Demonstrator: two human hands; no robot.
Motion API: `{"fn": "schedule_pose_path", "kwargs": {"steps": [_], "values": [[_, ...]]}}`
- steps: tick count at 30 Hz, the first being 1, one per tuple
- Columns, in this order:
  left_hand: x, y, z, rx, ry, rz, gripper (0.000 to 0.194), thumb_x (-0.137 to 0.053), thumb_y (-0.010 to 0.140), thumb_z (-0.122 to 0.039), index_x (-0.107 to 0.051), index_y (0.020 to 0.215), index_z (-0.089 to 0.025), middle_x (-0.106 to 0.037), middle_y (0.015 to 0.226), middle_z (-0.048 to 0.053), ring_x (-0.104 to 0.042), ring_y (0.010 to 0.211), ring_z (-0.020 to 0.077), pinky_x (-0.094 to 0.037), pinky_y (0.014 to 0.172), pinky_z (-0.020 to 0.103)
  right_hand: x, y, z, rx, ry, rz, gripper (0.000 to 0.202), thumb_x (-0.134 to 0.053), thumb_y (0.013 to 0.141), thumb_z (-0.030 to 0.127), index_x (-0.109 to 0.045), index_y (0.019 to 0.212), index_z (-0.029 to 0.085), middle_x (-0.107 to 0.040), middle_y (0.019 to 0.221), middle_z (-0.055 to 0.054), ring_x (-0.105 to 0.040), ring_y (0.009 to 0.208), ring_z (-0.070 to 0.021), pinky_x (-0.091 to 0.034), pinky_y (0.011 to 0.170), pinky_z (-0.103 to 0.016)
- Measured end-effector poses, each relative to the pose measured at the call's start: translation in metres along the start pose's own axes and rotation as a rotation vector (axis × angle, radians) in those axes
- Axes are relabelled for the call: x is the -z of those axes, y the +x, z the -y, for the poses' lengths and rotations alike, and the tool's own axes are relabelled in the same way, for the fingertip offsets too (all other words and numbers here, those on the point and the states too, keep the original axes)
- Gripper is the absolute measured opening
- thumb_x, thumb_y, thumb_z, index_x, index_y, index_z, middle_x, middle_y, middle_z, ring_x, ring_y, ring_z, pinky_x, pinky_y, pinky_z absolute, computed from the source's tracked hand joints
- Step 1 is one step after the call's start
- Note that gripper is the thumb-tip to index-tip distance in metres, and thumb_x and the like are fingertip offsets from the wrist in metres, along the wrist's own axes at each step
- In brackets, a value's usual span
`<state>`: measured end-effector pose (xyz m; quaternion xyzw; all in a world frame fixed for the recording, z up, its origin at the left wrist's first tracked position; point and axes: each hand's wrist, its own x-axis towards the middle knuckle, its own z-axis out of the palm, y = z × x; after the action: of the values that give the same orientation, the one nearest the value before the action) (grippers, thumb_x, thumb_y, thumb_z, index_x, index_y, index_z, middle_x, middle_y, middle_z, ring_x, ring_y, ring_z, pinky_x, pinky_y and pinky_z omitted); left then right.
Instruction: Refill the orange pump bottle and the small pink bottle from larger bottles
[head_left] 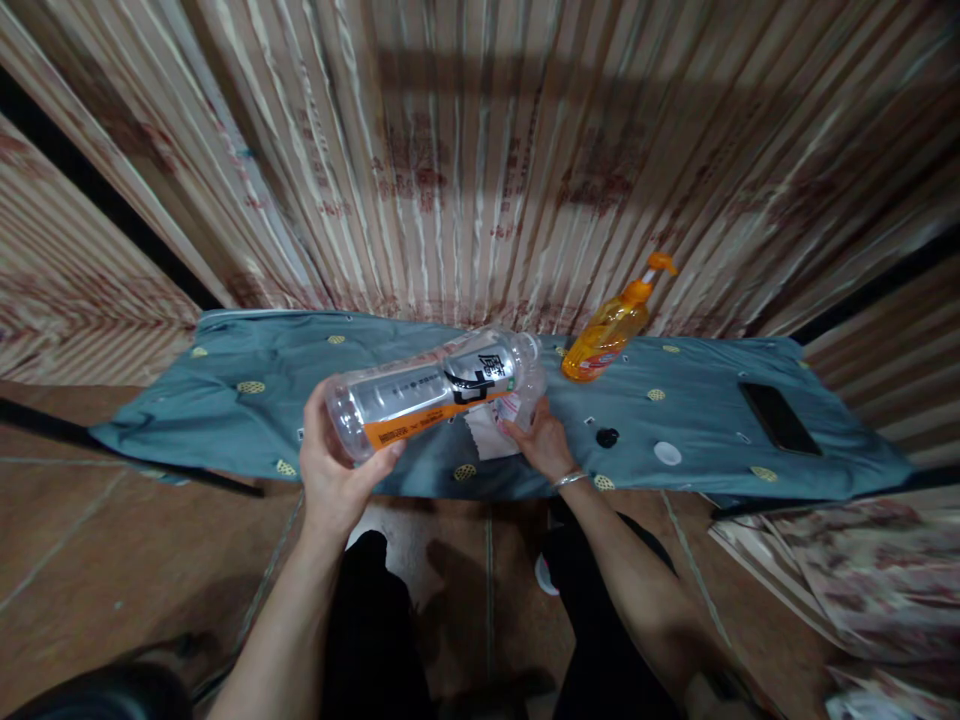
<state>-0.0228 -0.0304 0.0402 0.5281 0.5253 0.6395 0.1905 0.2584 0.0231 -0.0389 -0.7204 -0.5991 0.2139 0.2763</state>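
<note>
My left hand (339,478) is wrapped round the base of a large transparent plastic bottle (427,390) with a silver and orange label. The bottle lies nearly on its side in the air, its uncapped-looking neck pointing right. My right hand (545,440), with a bracelet at the wrist, is closed on a smaller transparent container (531,385), whose exact kind is partly hidden. The large bottle's mouth is at the top of that container; whether they touch I cannot tell. Under the container, near my right fingers, lies a white piece of paper or cloth (491,438).
An orange pump bottle (606,335) stands on the blue-green tablecloth (690,400). Right of my hand are a small black cap (607,437), a white round lid (667,453) and a dark phone (780,418). A patterned curtain (480,180) hangs behind the table.
</note>
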Motion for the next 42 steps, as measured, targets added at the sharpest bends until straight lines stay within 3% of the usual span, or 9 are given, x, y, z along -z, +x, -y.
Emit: {"fn": "schedule_pose_path", "kwargs": {"steps": [13, 27, 42], "values": [[0.0025, -0.0001, 0.0040, 0.012, 0.002, 0.018, 0.101, -0.102, 0.061, -0.071, -0.064, 0.143, -0.025, -0.075, 0.140, 0.015, -0.078, 0.128, 0.0385, -0.068, 0.111, 0.053, -0.0010, 0.0004, 0.0004, -0.005, -0.061, -0.002, 0.044, -0.083, 0.097, 0.029, -0.059, 0.132, 0.017, -0.084, 0.114, -0.016, -0.086, 0.109, -0.0353, -0.064, 0.093, -0.037], [0.0021, 0.0004, 0.0011, -0.005, 0.017, 0.012, 0.100, -0.101, 0.063, -0.073, -0.066, 0.142, -0.024, -0.075, 0.139, 0.016, -0.077, 0.131, 0.0400, -0.069, 0.111, 0.054, -0.0017, 0.0018, -0.0015, 0.012, -0.087, -0.017, 0.045, -0.083, 0.095, 0.033, -0.060, 0.130, 0.017, -0.083, 0.103, -0.012, -0.085, 0.096, -0.0334, -0.063, 0.084, -0.036], [0.0036, 0.0009, 0.0004, -0.002, 0.018, 0.010, 0.097, -0.102, 0.062, -0.070, -0.067, 0.140, -0.024, -0.075, 0.141, 0.016, -0.077, 0.131, 0.0405, -0.067, 0.115, 0.056, 0.0010, 0.0010, 0.0026, -0.010, -0.059, 0.003, 0.043, -0.082, 0.095, 0.030, -0.058, 0.129, 0.017, -0.083, 0.105, -0.013, -0.084, 0.101, -0.0348, -0.062, 0.086, -0.038]]}}
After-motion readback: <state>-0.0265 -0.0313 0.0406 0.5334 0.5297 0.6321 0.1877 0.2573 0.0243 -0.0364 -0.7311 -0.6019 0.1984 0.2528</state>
